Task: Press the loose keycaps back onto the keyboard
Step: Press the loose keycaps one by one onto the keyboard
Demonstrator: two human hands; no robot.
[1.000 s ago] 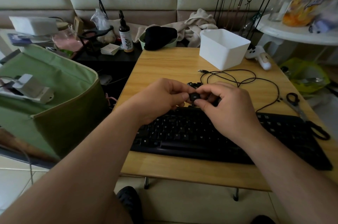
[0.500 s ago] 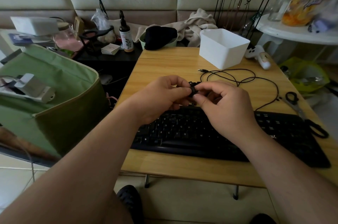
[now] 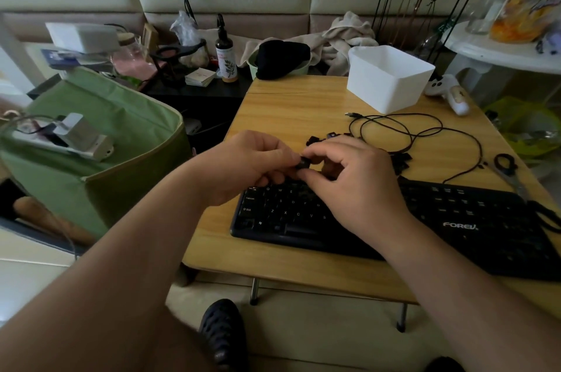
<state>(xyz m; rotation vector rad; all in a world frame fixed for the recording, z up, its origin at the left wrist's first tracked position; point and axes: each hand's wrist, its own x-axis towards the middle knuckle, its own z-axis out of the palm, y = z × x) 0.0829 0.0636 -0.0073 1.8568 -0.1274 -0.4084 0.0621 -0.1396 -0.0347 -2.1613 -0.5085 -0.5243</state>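
Keycap (image 3: pixel 304 163) pinched btwn my left hand (image 3: pixel 243 168) and right hand (image 3: pixel 361 186) fingertips, both curled on it, held just above keyboard (image 3: pixel 455 220) top row. Loose caps (image 3: pixel 402 160) lie at 2 o'clock by cable (image 3: pixel 425 132); white box (image 3: pixel 388 80) at 1, table (image 3: pixel 288 110) under all.

1 view only: head camera, wide-angle, worn on person's head. Looks forward and down across low wooden table (image 3: pixel 303 104) toward padded wall behind. Both forearms enter from bottom edge; left hand (image 3: pixel 243 165) and right hand (image 3: pixel 361 186) sit near frame centre, close to lens, above keyboard (image 3: pixel 455 220). Edges bend with lens distortion. No 2nd view, so no shared part.
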